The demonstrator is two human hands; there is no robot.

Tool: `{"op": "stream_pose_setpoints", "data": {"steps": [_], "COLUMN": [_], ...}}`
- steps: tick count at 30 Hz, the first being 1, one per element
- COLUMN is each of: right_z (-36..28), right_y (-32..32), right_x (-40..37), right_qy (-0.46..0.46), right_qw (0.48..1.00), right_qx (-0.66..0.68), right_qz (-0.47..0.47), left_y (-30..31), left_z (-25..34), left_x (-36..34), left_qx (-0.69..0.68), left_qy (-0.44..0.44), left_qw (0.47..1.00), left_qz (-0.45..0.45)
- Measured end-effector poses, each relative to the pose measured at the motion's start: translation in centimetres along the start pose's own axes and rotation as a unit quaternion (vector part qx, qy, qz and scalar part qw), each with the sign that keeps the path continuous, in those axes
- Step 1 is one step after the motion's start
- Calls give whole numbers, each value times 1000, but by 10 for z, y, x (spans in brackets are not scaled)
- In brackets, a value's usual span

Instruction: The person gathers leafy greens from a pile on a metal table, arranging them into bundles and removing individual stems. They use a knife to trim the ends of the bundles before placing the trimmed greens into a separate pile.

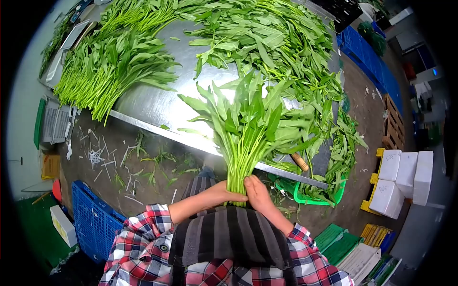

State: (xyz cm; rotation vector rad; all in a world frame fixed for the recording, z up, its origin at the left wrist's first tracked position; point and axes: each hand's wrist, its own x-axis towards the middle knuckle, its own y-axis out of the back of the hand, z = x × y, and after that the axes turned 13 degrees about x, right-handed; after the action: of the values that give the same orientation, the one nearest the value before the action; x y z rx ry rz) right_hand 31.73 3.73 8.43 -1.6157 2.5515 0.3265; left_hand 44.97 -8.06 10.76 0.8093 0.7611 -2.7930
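Observation:
A bunch of water spinach [245, 138] stands upright in front of my body, leaves up and stems down. My left hand [223, 193] is closed around the lower stems from the left. On the other side my right hand [259, 191] grips the same stems, its thumb against them. The bunch's upper leaves reach over the edge of the metal table [148, 107]. To the left on the table lies a row of aligned water spinach [114, 71]. A loose heap of water spinach [272, 38] covers the far and right side.
A wooden handle [299, 162] sticks out near the table's front edge. Below the right corner stands a green basket [339, 194] with leaves. A blue crate [93, 219] is at lower left; white foam boxes [398, 176] stand at right. Scraps litter the floor.

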Motion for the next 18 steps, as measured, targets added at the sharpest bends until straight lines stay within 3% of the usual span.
{"op": "stream_pose_setpoints", "data": {"steps": [1,3,4,5,8,9,11,12,15,18], "right_z": [6,-26,-27,-34,-65,-63,-67,-68,-62,-56], "right_y": [0,14,17,25,30,23,8,0,-7,0], "right_x": [0,8,8,12,20,21,24,28,38,40], "right_qy": [3,-210,-159,-223,-85,-31,48,46,20,-101], "right_qw": [1000,970,983,973,991,996,994,990,991,985], "right_qx": [-5,55,58,59,-52,17,-85,-128,-117,131], "right_qz": [-27,-106,-70,-10,93,86,57,47,61,54], "left_y": [-2,-6,-10,-10,-16,-17,-19,-26,-19,-20], "left_z": [-3,-8,-7,-8,-6,-6,-7,21,6,6], "left_x": [3,7,8,10,16,17,20,7,20,17], "left_qx": [-23,-70,-65,-46,3,32,93,147,174,119], "left_qy": [-12,-39,-52,-42,-15,-18,-24,-4,-16,-19], "left_qw": [1000,996,994,994,991,989,982,971,977,984], "left_qz": [9,30,68,87,136,146,165,190,120,128]}}
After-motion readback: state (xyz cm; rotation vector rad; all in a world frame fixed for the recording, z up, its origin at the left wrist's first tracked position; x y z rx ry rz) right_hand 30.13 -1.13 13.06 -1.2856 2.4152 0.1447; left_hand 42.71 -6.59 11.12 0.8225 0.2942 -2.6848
